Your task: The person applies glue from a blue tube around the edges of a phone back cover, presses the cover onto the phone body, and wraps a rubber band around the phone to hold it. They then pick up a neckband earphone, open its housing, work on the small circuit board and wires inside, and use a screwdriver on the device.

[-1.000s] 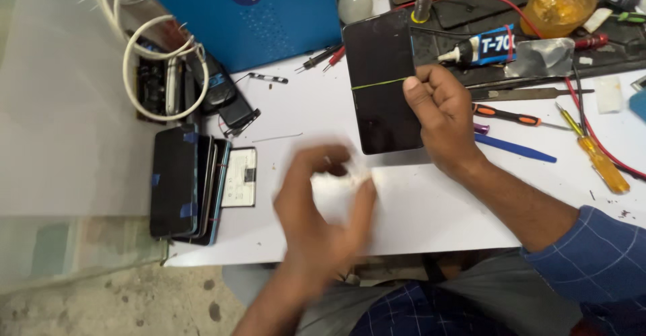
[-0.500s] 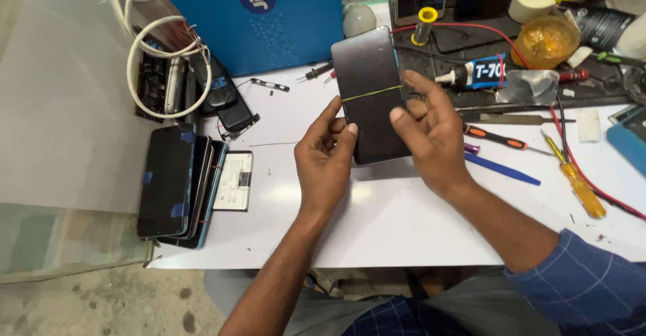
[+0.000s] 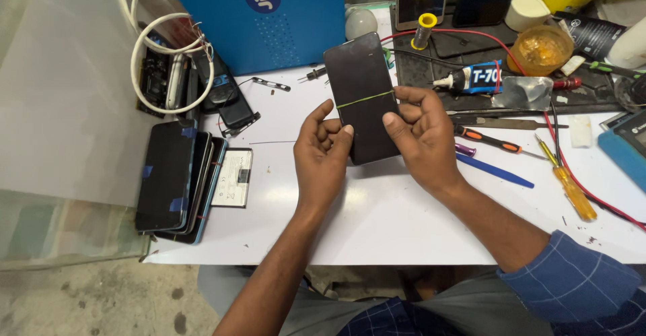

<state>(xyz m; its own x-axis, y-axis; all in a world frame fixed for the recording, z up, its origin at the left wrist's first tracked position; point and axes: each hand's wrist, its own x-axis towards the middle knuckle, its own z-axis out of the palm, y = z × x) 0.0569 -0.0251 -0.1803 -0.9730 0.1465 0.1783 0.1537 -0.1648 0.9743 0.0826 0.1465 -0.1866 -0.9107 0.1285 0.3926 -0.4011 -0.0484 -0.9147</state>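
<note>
Two hands are now closed on the dark smartphone (image 3: pixel 362 97), which is held tilted above the white surface (image 3: pixel 377 208). A second ago only the right hand (image 3: pixel 425 137) rested on it, flat on the surface, while the left hand (image 3: pixel 323 157) was apart from it. The phone has since been lifted, the left hand gripping its left edge and the right its right edge, near the thin yellow-green band (image 3: pixel 365 99) wrapped across its middle. A stack of phones (image 3: pixel 176 181) lies well to the left.
</note>
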